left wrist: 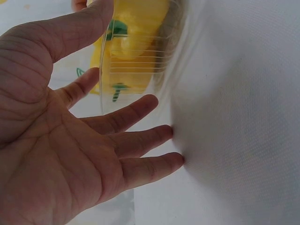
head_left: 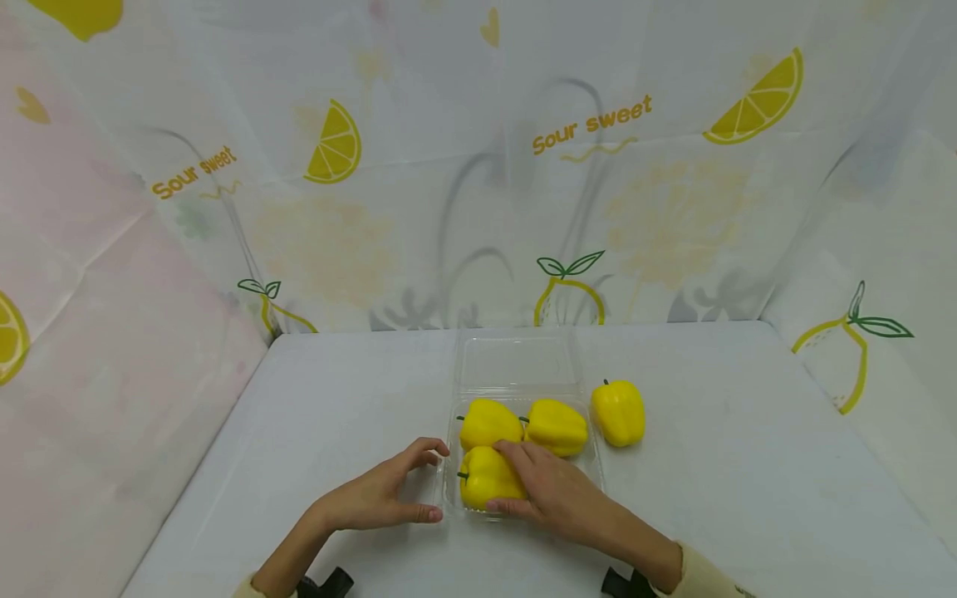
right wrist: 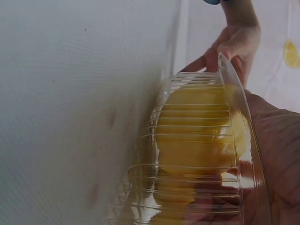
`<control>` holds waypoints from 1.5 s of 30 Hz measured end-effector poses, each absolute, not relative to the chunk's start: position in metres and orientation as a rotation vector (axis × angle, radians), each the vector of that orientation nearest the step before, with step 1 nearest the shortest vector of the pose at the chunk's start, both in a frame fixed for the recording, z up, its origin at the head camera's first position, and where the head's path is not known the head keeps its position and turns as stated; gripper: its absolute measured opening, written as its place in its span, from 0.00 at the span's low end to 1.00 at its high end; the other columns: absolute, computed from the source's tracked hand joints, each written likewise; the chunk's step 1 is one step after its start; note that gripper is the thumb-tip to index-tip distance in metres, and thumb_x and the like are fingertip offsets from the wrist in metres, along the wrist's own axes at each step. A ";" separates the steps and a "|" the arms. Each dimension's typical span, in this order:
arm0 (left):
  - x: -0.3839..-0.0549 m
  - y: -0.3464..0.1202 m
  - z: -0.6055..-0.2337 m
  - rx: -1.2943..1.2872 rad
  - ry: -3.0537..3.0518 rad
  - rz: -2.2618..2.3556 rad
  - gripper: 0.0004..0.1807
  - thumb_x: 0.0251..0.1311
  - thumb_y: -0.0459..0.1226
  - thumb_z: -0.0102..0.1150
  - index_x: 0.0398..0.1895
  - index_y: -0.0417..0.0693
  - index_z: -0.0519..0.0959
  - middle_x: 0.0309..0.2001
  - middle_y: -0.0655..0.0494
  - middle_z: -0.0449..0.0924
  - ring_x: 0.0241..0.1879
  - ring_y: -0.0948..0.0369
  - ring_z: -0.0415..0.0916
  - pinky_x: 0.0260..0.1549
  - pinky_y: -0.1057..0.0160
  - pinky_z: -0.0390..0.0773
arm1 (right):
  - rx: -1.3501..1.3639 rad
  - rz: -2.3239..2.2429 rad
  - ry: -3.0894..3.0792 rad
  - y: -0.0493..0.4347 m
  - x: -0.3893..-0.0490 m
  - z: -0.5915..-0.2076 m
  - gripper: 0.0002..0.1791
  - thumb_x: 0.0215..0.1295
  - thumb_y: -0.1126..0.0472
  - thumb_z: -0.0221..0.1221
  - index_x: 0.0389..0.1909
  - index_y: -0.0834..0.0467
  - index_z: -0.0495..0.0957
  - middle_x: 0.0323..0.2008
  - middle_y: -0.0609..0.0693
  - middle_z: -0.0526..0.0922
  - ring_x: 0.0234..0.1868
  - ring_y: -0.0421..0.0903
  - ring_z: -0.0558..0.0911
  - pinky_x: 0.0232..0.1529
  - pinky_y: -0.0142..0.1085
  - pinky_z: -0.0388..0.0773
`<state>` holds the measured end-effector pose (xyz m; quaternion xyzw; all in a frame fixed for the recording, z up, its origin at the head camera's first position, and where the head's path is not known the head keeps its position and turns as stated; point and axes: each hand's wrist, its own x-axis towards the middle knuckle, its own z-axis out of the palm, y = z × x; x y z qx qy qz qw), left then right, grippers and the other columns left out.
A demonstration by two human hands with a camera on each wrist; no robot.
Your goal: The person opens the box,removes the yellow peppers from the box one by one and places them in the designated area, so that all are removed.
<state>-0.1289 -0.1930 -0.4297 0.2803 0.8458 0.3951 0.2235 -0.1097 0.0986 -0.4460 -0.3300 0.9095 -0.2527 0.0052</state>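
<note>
A clear plastic clamshell box (head_left: 596, 473) holds three yellow bell peppers: one at the back left (head_left: 488, 421), one at the back right (head_left: 557, 428) and one at the front left (head_left: 478, 483). My right hand (head_left: 561, 498) reaches into the box and grips the front-left pepper, fingers over its top and thumb at its near side. Beside the box's left wall, my left hand (head_left: 377, 497) is spread and holds nothing; in the left wrist view its fingers (left wrist: 145, 140) extend along the table by the ribbed wall. The right wrist view shows peppers through the box's side (right wrist: 192, 140).
Another yellow bell pepper (head_left: 618, 414) lies on the white table (head_left: 710, 465), just right of the box. The box's lid (head_left: 517, 363) is folded back toward the rear table edge. A lemon-print cloth (head_left: 434, 208) hangs behind and at both sides.
</note>
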 end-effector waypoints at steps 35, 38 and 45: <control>-0.129 -0.192 -0.427 0.706 2.291 1.102 0.37 0.58 0.46 0.70 0.67 0.58 0.59 0.65 0.47 0.67 0.66 0.46 0.62 0.62 0.33 0.59 | -0.765 -1.310 2.444 0.116 -0.120 -0.428 0.33 0.68 0.40 0.58 0.68 0.50 0.63 0.43 0.43 0.76 0.42 0.43 0.76 0.44 0.36 0.76; -0.128 -0.192 -0.428 0.707 2.292 1.106 0.38 0.58 0.46 0.70 0.67 0.56 0.60 0.65 0.46 0.67 0.66 0.45 0.62 0.62 0.33 0.59 | -0.762 -1.311 2.448 0.117 -0.119 -0.427 0.33 0.68 0.40 0.58 0.68 0.49 0.63 0.43 0.42 0.76 0.41 0.43 0.76 0.44 0.36 0.76; -0.128 -0.193 -0.430 0.708 2.307 1.102 0.39 0.58 0.46 0.70 0.67 0.54 0.59 0.65 0.48 0.67 0.67 0.47 0.62 0.63 0.35 0.58 | -0.716 -1.289 2.528 0.123 -0.116 -0.420 0.33 0.65 0.39 0.60 0.66 0.49 0.65 0.42 0.41 0.76 0.39 0.42 0.75 0.43 0.36 0.76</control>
